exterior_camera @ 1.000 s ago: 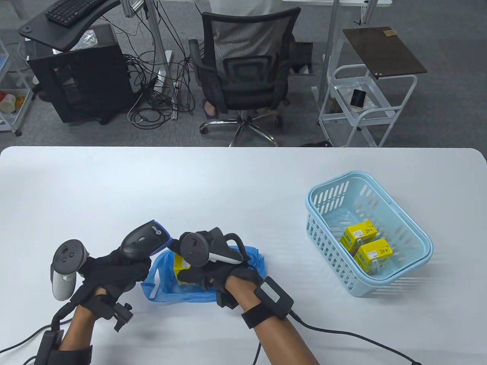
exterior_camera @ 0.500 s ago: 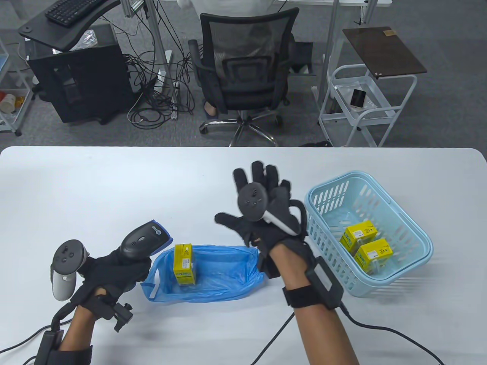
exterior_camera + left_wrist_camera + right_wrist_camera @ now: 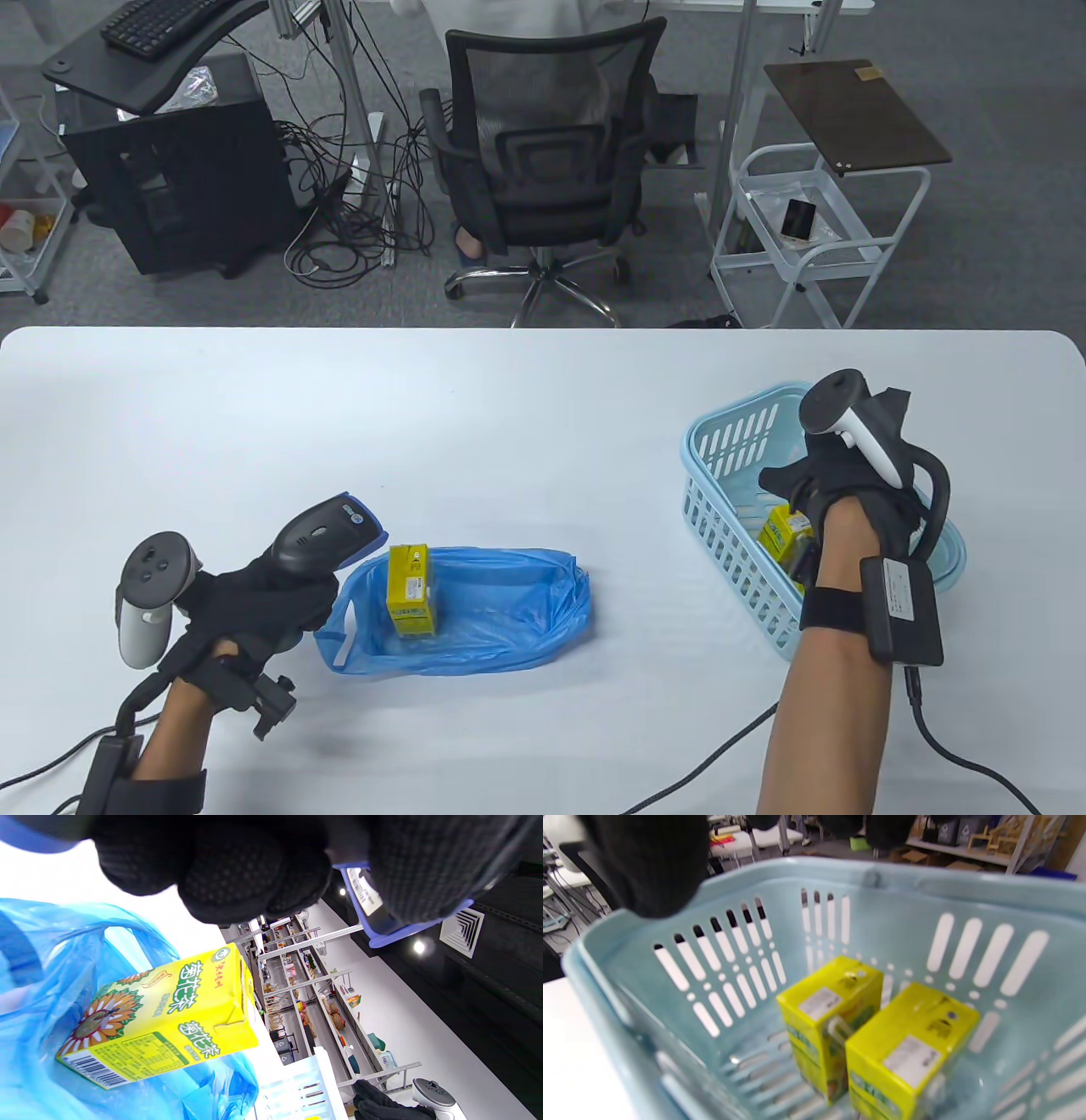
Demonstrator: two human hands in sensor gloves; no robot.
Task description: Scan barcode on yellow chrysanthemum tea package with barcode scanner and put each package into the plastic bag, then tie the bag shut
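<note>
My left hand [image 3: 254,603] grips the dark barcode scanner [image 3: 322,533] at the table's front left, just left of the blue plastic bag [image 3: 492,624]. One yellow tea package [image 3: 411,590] lies inside the bag's open mouth; the left wrist view shows this package [image 3: 169,1014] with its barcode facing down-left. My right hand [image 3: 840,484] hovers over the light blue basket [image 3: 730,441], holding nothing. Two more yellow packages stand side by side in the basket [image 3: 831,1010] [image 3: 912,1052]. My right hand's fingers [image 3: 645,866] hang above them, apart from both.
The white table [image 3: 543,399] stretches between bag and basket. Cables trail from both wrists across the front edge. Beyond the table's far edge stand an office chair [image 3: 543,170] and a white cart [image 3: 806,246].
My right hand let go of the package in the bag, rose with its fingers spread, then swung right to hover over the basket. The left hand and scanner stayed put.
</note>
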